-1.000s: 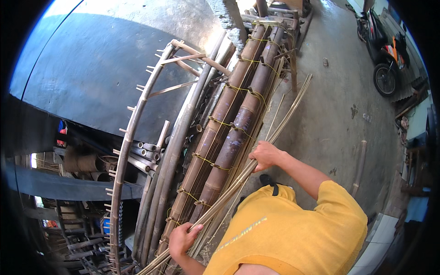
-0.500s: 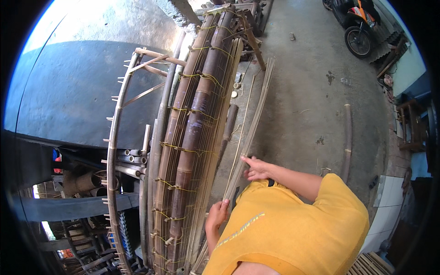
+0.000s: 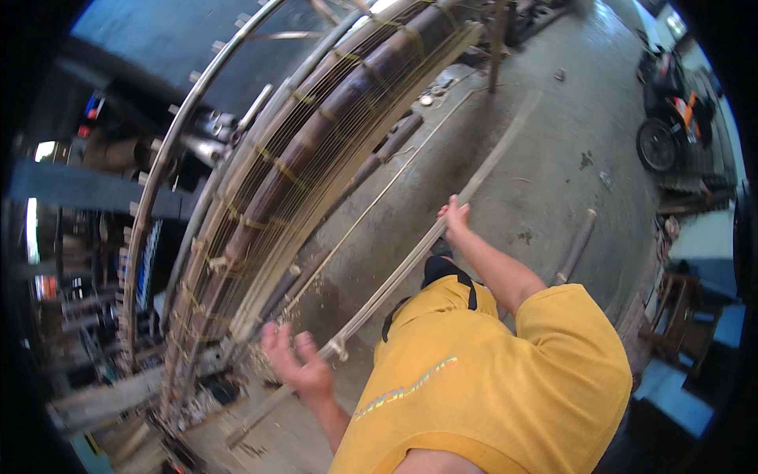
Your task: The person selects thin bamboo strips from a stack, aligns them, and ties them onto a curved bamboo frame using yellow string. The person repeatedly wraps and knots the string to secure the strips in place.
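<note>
I hold a long flat bamboo strip (image 3: 395, 280) that runs from the lower left up toward the far right over the concrete floor. My right hand (image 3: 454, 217) grips it about midway, arm stretched forward. My left hand (image 3: 296, 363) holds it near the low end, fingers loosely curled around it, close to wood shavings on the floor. My yellow shirt (image 3: 489, 379) fills the lower middle of the view.
A big bundle of dark bamboo poles (image 3: 316, 134) tied with yellow bands lies to the left, beside a curved bamboo frame (image 3: 158, 182). A thin strip (image 3: 379, 197) and a short pole (image 3: 576, 245) lie on the floor. A motorcycle (image 3: 671, 110) stands far right, wooden furniture (image 3: 679, 316) near right.
The strip has come away from the bundle and now lies across the open floor. My right hand has reached further forward along it; my left hand has dropped low to the left.
</note>
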`<state>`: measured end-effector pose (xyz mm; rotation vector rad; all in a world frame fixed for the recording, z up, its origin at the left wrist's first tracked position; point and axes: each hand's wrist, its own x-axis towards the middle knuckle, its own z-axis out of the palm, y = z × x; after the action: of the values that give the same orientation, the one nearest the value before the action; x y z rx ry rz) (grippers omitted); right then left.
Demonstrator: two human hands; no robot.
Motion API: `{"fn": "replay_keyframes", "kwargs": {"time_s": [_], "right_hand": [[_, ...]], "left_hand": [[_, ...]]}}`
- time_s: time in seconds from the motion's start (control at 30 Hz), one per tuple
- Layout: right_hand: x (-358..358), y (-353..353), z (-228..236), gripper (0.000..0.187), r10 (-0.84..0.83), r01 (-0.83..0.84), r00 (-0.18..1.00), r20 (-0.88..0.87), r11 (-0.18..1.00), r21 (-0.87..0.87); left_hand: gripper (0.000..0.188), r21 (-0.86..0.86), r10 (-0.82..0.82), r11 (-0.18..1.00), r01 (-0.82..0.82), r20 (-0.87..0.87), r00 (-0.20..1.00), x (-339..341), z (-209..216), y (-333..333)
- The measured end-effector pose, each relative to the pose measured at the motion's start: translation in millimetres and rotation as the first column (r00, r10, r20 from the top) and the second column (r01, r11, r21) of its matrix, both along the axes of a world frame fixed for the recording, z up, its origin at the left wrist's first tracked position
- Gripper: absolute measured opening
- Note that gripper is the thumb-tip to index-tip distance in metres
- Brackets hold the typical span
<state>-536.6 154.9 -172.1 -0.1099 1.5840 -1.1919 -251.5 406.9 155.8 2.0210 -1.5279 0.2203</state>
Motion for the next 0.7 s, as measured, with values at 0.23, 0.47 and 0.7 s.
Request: {"fn": "replay_keyframes", "kwargs": {"time_s": [0.23, 0.47, 0.7], "right_hand": [[-61.4, -26.6, 3.3, 0.035, -0.048, 0.053, 0.993, 0.108, 0.998, -0.040], [-83.3, -31.2, -0.1, 0.031, 0.095, -0.105, 0.984, 0.154, 0.993, 0.059], [-94.9, 88.1, -70.8, 0.062, 0.573, -0.490, 0.367, -0.733, 0.789, 0.372]], "left_hand": [[0.050, -0.743, 0.927, 0.372, -0.557, 0.327, 0.182, 51.8, 103.6, 145.3], [0.099, -0.470, -0.073, 0.477, -0.743, -0.863, 0.499, 34.9, 30.2, 183.7], [0.053, -0.558, -0.607, 0.584, -0.589, -0.783, 0.139, -21.8, 19.0, 125.7]]}}
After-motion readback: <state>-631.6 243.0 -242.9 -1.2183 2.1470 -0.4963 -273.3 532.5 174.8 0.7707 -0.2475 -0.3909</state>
